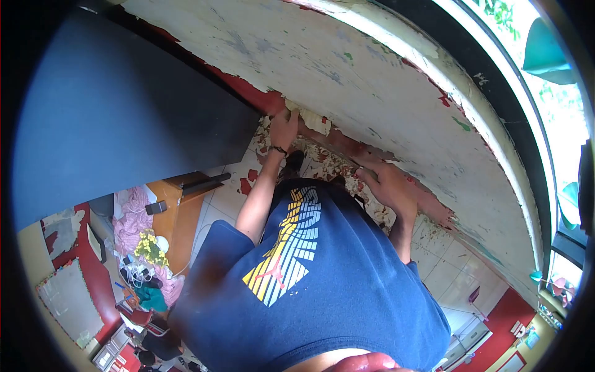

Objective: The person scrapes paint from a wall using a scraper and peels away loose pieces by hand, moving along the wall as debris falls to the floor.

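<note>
My left hand (284, 129), with a dark band at the wrist, reaches to the base of the wall (372, 74). Its fingers are curled against the red strip, beside a cream paint flake (317, 122); what they grip is hidden. Further right, my right hand (392, 186) lies close to the wall's lower red strip (427, 201). Its thumb and fingers close around something thin and dark, too small to name. Pale patches and ragged red edges cover the wall. Red and cream paint chips (325, 162) litter the floor below both hands.
A large dark panel (136, 118) stands close on the left. Behind it are a wooden desk (176, 214), pink cloth (131, 211), yellow flowers (150, 248) and cables. A window frame (520, 118) curves along the right. Another person (162, 341) is at lower left.
</note>
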### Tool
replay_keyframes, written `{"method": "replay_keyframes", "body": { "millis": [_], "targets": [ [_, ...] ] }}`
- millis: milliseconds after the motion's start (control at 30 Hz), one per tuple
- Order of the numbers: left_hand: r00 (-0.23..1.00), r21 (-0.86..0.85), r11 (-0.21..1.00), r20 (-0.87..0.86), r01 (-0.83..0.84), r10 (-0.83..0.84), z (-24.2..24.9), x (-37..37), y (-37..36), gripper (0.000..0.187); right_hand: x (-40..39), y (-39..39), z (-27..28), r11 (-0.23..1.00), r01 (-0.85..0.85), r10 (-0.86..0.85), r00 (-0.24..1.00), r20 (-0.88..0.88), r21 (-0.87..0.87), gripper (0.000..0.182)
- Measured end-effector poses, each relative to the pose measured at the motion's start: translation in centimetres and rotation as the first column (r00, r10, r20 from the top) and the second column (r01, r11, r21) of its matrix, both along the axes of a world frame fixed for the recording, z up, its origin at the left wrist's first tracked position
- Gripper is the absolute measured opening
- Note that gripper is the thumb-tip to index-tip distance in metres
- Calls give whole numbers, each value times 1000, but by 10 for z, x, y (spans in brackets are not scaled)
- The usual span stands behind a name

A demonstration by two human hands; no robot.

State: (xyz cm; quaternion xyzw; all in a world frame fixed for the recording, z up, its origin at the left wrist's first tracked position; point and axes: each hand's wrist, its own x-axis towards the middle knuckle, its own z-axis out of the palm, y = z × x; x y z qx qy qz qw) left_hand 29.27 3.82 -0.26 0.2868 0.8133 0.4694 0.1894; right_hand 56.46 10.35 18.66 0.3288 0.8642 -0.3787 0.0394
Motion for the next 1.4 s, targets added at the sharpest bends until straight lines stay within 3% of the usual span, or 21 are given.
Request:
{"method": "replay_keyframes", "body": {
  "millis": [67, 133, 200, 433, 467, 533, 567, 633, 767, 833, 867, 933, 1067, 1133, 1167, 1200, 1233, 1267, 1333, 1367, 1400],
  "targets": [
    [999, -25, 999, 34, 25, -24, 5, -8, 4, 32, 3, 0, -2, 999, 26, -27, 998, -56, -21, 32],
    [997, 79, 995, 56, 55, -60, 10, -15, 7, 31, 4, 1, -2, 998, 52, -57, 992, -112, -42, 28],
    [998, 81, 995, 2, 61, -61, 3, -17, 4, 31, 3, 6, 1, 997, -8, 12, 999, 52, -81, 35],
    [997, 77, 997, -70, 16, -10, -36, -1, -11, 32, 0, 6, 6, 990, 24, -15, 998, 65, -137, 34],
    [997, 74, 997, -71, 27, -22, -43, 6, -15, 32, 3, 5, 1, 998, 12, -12, 1000, -7, -67, 34],
    [899, 169, 985, 434, -10, -66, -51, 17, -22, 34, 7, 4, -4, 1000, 14, -14, 997, -74, -1, 34],
    [896, 162, 987, 438, -3, -69, -53, 15, -22, 34, 7, 3, -6, 998, 46, -49, 997, -64, -43, 31],
    [774, 170, 984, 630, -58, -64, -55, 5, -19, 31, 9, 0, -10, 993, 75, -80, 996, -49, -89, 29],
    [655, 78, 997, 753, 7, -64, -12, -14, -2, 34, 8, -2, -20, 998, 60, -61, 995, -74, -16, 31],
    [398, -13, 999, 917, 33, -1, 2, -23, 2, 43, 3, -2, -21, 998, 55, -52, 994, -93, 24, 33],
    [395, -14, 999, 919, 37, -2, -1, -28, 2, 43, 0, -2, -19, 998, 52, -51, 997, -54, 24, 33],
    [480, 109, 965, 850, 240, -215, -5, -38, 2, 52, -6, -4, -18, 998, 58, -58, 998, -15, 23, 33],
    [541, 88, 966, 815, 242, -209, -13, -44, -1, 49, -18, -14, -19, 986, 157, -160, 987, -36, -62, 30],
    [845, 38, 927, 398, 373, -357, -34, -56, -4, 38, -25, -20, -19, 982, 178, -182, 982, -52, -63, 30],
    [840, 37, 922, 399, 387, -368, -12, -53, -3, 38, -30, -23, -15, 977, 193, -195, 981, -17, -91, 31],
    [948, -60, 950, 115, 306, -298, 11, -50, -4, 35, -35, -26, -12, 971, 207, -207, 978, 19, -120, 32],
    [958, -126, 972, -187, 198, -219, 30, -48, -5, 35, -41, -30, -9, 968, 220, -219, 976, 22, -125, 32],
    [955, -131, 969, -183, 211, -232, 30, -52, -6, 35, -47, -33, -6, 968, 226, -225, 974, 25, -110, 32],
    [870, -95, 978, -446, 187, -210, 32, -58, -2, 35, -54, -41, -5, 965, 245, -243, 969, 31, -91, 32],
    [868, -91, 976, -446, 199, -218, 34, -59, 1, 35, -57, -44, -8, 960, 270, -272, 962, -4, -76, 32],
    [930, -59, 980, -311, 189, -198, 35, -57, 2, 35, -59, -49, -10, 953, 297, -300, 953, -36, -65, 32]
  ]
}}
